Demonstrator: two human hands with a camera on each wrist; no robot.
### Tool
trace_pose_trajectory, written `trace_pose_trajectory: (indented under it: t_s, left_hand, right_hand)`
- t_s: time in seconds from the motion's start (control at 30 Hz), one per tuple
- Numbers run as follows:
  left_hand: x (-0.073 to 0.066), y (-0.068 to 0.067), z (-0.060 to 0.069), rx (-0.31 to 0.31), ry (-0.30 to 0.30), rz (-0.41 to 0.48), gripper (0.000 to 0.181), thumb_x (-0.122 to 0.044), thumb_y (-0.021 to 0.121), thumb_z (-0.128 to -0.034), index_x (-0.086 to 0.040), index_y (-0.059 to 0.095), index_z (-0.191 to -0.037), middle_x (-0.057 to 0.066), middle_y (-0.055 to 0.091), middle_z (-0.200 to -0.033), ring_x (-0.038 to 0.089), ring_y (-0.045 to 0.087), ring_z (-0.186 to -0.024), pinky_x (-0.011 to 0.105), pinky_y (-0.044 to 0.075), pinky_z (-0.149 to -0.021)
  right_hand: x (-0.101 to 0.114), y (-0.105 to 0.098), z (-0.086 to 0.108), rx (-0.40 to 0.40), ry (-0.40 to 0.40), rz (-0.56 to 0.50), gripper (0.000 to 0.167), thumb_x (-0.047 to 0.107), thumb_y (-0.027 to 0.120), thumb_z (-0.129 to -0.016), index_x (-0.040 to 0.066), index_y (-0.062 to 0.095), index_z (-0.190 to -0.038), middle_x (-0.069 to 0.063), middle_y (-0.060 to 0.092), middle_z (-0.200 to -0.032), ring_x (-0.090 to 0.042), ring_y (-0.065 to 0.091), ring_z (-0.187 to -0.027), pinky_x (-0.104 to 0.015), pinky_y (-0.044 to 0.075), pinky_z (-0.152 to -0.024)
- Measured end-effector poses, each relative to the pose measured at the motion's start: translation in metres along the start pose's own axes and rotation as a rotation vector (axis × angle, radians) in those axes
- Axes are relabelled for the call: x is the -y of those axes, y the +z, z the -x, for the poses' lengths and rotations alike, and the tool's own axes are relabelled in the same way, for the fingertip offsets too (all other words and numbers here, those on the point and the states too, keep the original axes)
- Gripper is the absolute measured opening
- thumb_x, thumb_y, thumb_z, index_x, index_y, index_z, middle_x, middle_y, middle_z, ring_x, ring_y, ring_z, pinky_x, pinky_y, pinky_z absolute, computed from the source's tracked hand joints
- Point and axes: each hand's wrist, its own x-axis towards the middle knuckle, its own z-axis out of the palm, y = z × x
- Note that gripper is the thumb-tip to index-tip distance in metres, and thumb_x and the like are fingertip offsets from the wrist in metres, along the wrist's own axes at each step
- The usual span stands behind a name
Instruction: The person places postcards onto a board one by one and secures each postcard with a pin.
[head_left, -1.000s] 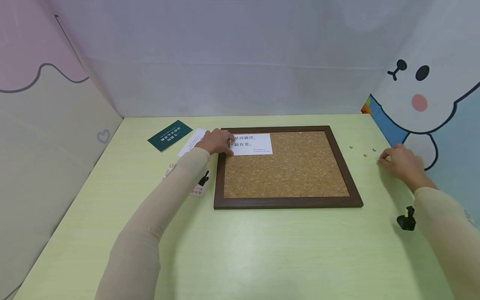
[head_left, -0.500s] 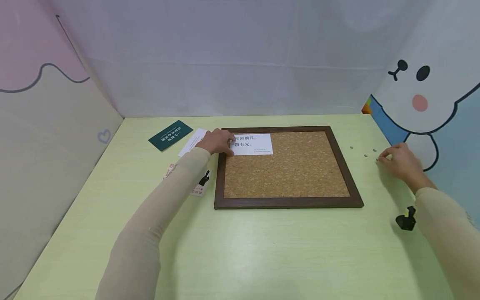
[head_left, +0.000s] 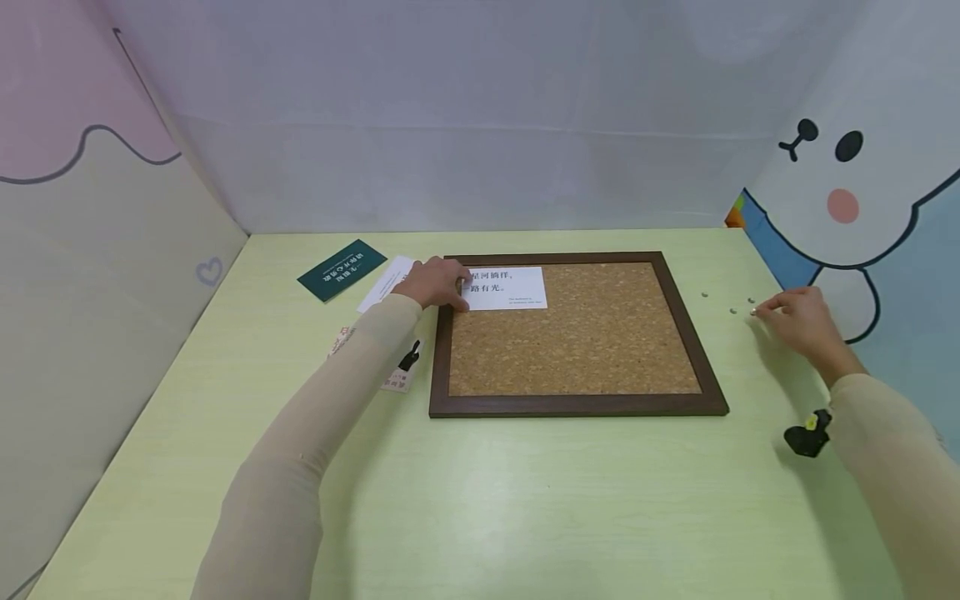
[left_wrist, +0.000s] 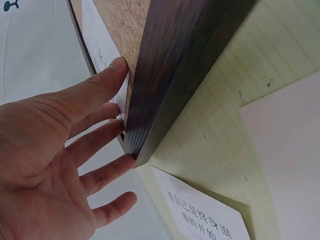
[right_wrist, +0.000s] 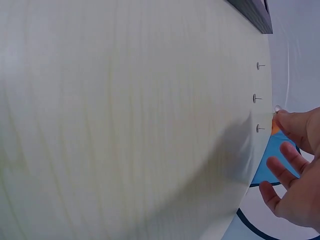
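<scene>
My left hand (head_left: 432, 283) rests at the upper left corner of a cork board (head_left: 577, 350), its thumb and fingertips on the left edge of a white card (head_left: 517, 287) with black lettering. In the left wrist view the thumb of that hand (left_wrist: 60, 130) lies on the card (left_wrist: 102, 55), beside the dark wooden frame (left_wrist: 175, 65). Right of the board, my right hand (head_left: 806, 325) pinches a small metal tack (head_left: 753, 312) between thumb and finger; the right wrist view shows the tack (right_wrist: 278, 108) above the table surface. Three more tacks (right_wrist: 257, 98) stand point up nearby.
A green card (head_left: 342, 271) and a white card (head_left: 384, 285) lie left of the board. Another card (head_left: 397, 381) is partly hidden under my left forearm. Fabric walls stand behind the table (head_left: 525, 500) and at both sides.
My right hand has risen slightly from the table with a tack between its fingertips, which was hidden or barely visible before. The left hand stays in place on the card.
</scene>
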Motion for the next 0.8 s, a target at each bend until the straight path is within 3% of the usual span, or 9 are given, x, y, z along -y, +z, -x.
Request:
trace_pose_trajectory:
  t_s: [0.27, 0.4, 0.8]
  left_hand:
    - [0.0, 0.001, 0.0, -0.01, 0.0, 0.007, 0.06, -0.033, 0.078, -0.083, -0.019, 0.057, -0.137, 0.006, 0.06, -0.134, 0.025, 0.048, -0.116, 0.052, 0.022, -0.114]
    - [0.0, 0.001, 0.0, -0.013, 0.004, 0.002, 0.06, -0.033, 0.078, -0.0829, -0.019, 0.058, -0.137, 0.006, 0.061, -0.132, 0.025, 0.049, -0.114, 0.053, 0.023, -0.114]
    - [0.0, 0.001, 0.0, -0.007, 0.002, -0.008, 0.06, -0.034, 0.078, -0.0829, -0.019, 0.057, -0.137, 0.006, 0.059, -0.135, 0.026, 0.048, -0.116, 0.052, 0.022, -0.115]
  right_hand:
    - [0.002, 0.001, -0.003, 0.044, 0.058, -0.216, 0.047, 0.021, 0.043, -0.104, -0.024, 0.052, -0.115, -0.038, 0.041, -0.128, -0.05, 0.033, -0.12, -0.066, 0.026, -0.099]
    - [0.004, 0.001, -0.003, 0.061, 0.106, -0.287, 0.054, 0.029, 0.042, -0.104, -0.022, 0.048, -0.12, -0.037, 0.036, -0.138, -0.052, 0.027, -0.13, -0.07, 0.021, -0.105]
    - [0.011, 0.001, -0.003, 0.048, 0.15, -0.315, 0.058, 0.033, 0.043, -0.103, -0.021, 0.047, -0.124, -0.034, 0.033, -0.142, -0.05, 0.024, -0.133, -0.069, 0.018, -0.108]
